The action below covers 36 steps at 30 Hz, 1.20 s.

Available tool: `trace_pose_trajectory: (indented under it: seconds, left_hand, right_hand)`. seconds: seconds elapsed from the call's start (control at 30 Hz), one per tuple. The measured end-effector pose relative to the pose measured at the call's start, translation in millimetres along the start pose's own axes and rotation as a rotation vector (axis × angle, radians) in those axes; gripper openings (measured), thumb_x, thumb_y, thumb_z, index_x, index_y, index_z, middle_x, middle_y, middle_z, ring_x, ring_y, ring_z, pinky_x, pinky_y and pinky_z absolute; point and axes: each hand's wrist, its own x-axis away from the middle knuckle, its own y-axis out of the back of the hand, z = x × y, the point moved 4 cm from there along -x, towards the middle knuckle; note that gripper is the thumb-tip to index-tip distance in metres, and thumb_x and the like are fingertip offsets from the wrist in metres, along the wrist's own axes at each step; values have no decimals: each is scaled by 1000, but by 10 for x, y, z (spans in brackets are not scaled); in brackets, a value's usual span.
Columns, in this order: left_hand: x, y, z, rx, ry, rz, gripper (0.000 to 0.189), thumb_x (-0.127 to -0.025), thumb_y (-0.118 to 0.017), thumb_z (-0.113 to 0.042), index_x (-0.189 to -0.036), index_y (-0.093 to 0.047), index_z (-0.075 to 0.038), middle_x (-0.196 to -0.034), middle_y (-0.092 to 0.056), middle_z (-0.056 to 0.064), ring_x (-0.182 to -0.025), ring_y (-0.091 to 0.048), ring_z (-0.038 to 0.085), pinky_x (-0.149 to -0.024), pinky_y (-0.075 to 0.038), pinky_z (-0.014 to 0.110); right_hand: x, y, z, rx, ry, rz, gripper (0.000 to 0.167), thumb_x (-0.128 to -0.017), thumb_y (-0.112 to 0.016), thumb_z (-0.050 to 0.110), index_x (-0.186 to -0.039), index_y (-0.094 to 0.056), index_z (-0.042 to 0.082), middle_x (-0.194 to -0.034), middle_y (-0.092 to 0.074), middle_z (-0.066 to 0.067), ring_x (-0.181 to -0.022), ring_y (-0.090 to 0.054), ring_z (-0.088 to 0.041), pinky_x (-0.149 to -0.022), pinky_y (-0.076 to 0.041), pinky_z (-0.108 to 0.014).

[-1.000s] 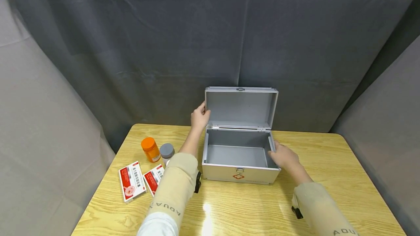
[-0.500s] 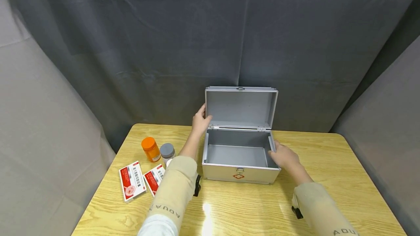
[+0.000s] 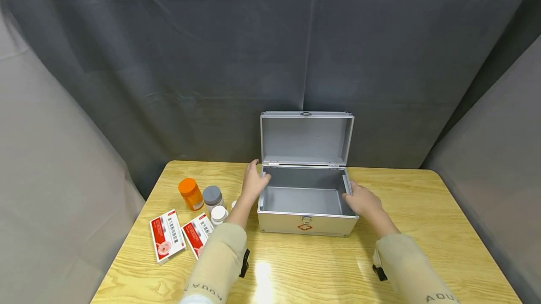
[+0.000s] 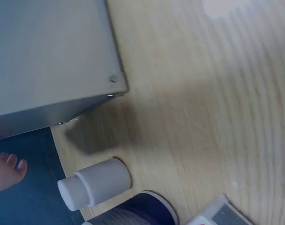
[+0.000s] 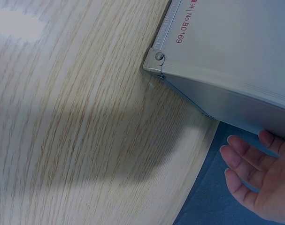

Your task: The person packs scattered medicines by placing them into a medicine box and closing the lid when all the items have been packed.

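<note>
Down from the upright grey lid (image 3: 306, 139), the person's left hand (image 3: 253, 183) hangs loosely spread at the left rim of one open, silvery rectangular metal case (image 3: 281, 223), right of centre; the right hand (image 3: 364, 201) pinches its right wall. Lower left lie two flat red-and-white cardboard boxes (image 3: 167, 236); beyond stand four round-capped cylindrical bottles (image 3: 192, 195).

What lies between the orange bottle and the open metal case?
Between orange bottle and metal case, the head view shows a grey-capped bottle, a white-capped bottle slightly nearer the camera, a mostly hidden white item, and the left forearm.
</note>
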Motion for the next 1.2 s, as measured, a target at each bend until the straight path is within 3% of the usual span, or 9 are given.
trace_pose_trajectory:
  seconds: [0.2,0.47,1.03,1.2]
  left_hand:
    - [123,-39,79,-106,42,70,64,-78,-66,-19,-132,-40,3,-134,-42,22,-122,-41,39,-100,-35,46]
    - [197,-51,94,-254,-2,169,66,-73,-61,-13,-133,-38,5,-130,-48,21,-119,-46,36,-98,-38,43]
    - [307,-10,114,-243,8,119,59,-76,-57,-11,-132,-43,-2,-124,-53,20,-110,-53,35,-90,-44,44]
    - [356,10,125,-231,17,115,60,-76,-57,-10,-134,-41,0,-130,-49,19,-116,-49,35,-95,-40,44]
  right_hand:
    - [6,6,-5,-2,-9,6,68,-90,-39,37,-141,-22,-5,-132,-39,-32,-117,-39,-50,-82,-39,-60]
    - [8,9,-19,-3,-9,15,69,-90,-39,37,-140,-22,-7,-134,-36,-32,-119,-36,-50,-85,-37,-61]
    - [7,-35,-2,-19,10,7,67,-90,-40,35,-140,-23,-6,-130,-41,-33,-115,-41,-51,-82,-39,-61]
    - [53,-48,22,-26,16,8,67,-90,-40,34,-141,-22,-5,-131,-41,-32,-115,-42,-51,-82,-40,-60]
